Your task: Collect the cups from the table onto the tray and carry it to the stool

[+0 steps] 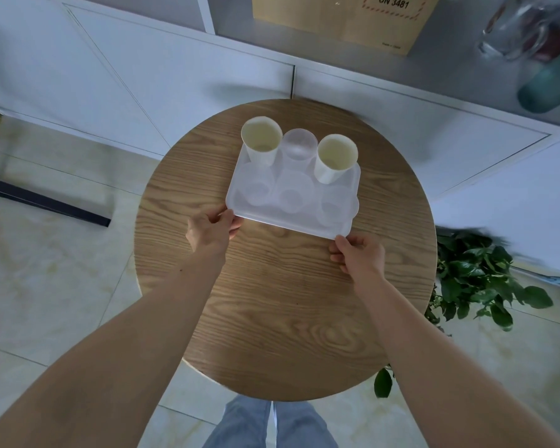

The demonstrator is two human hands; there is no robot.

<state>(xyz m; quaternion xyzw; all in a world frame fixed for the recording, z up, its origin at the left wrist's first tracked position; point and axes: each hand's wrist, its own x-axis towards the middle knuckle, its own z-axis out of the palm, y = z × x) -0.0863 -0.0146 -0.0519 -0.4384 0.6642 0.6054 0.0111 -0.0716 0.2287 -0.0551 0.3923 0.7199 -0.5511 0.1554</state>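
Note:
A translucent white tray (pixel 282 221) lies on the far half of a round wooden top (pixel 272 302). Several cups stand on it. Two white paper cups (pixel 261 145) (pixel 335 158) and a clear plastic cup (pixel 299 145) fill the back row. Three frosted clear cups (pixel 256 189) (pixel 295 194) (pixel 338 205) fill the front row. My left hand (pixel 212 232) pinches the tray's near left corner. My right hand (pixel 359 253) pinches its near right corner.
White cabinet fronts (pixel 143 85) run behind the round top, with a cardboard box (pixel 343 21) and glassware (pixel 524 30) on the shelf above. A leafy green plant (pixel 476 282) stands at the right. A dark bar (pixel 46 202) lies on the tiled floor at the left.

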